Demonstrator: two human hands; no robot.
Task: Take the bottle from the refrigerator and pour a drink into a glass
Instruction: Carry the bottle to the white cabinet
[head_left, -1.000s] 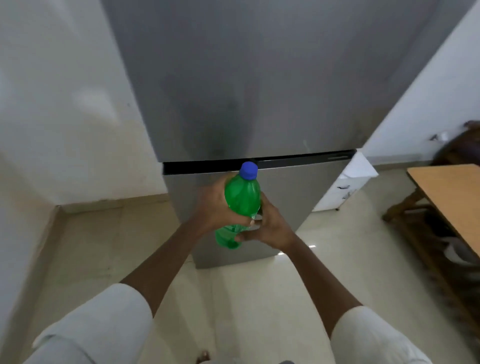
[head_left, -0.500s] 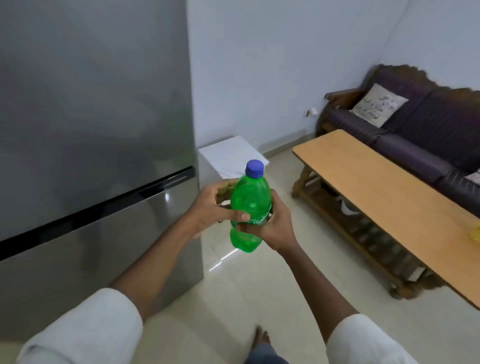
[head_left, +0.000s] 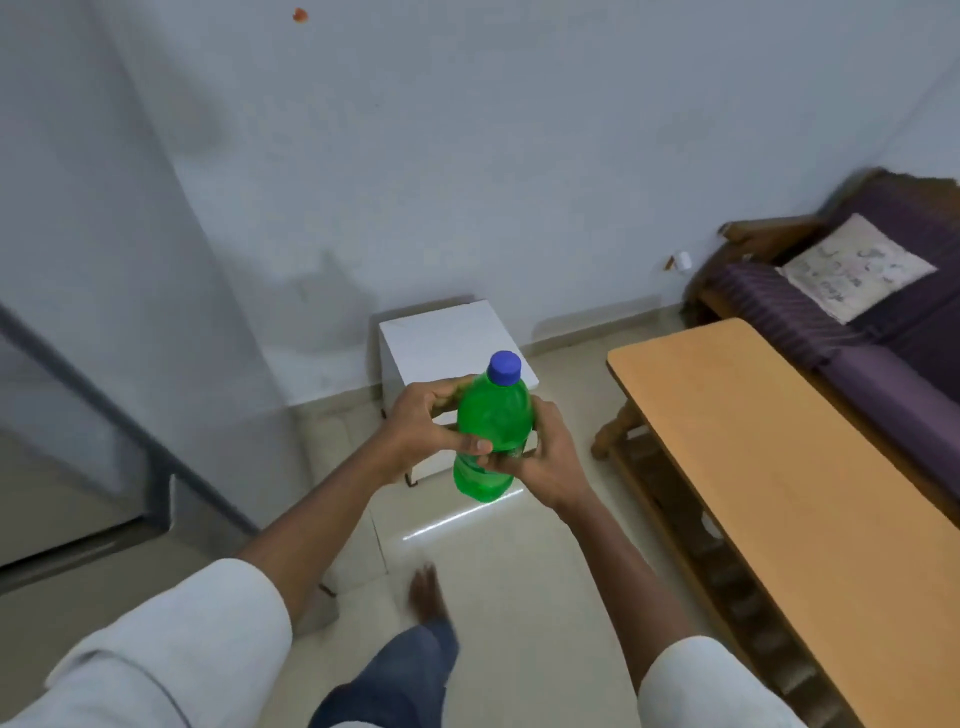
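Note:
A green plastic bottle (head_left: 493, 421) with a blue cap is held upright in front of me at mid-frame, cap on. My left hand (head_left: 423, 428) wraps its left side, thumb across the front. My right hand (head_left: 545, 457) grips its right and lower side. The grey refrigerator (head_left: 78, 312) stands at the left edge with its doors shut. No glass is in view.
A long wooden table (head_left: 779, 493) with a lower shelf runs along the right. Behind it is a purple sofa (head_left: 883, 338) with a pale cushion. A small white box (head_left: 447, 338) sits on the floor by the wall ahead. My bare foot (head_left: 426, 592) steps on the tiled floor.
My view has swung right, away from the refrigerator toward the table and sofa. Both hands keep the same hold on the bottle. A foot has stepped forward.

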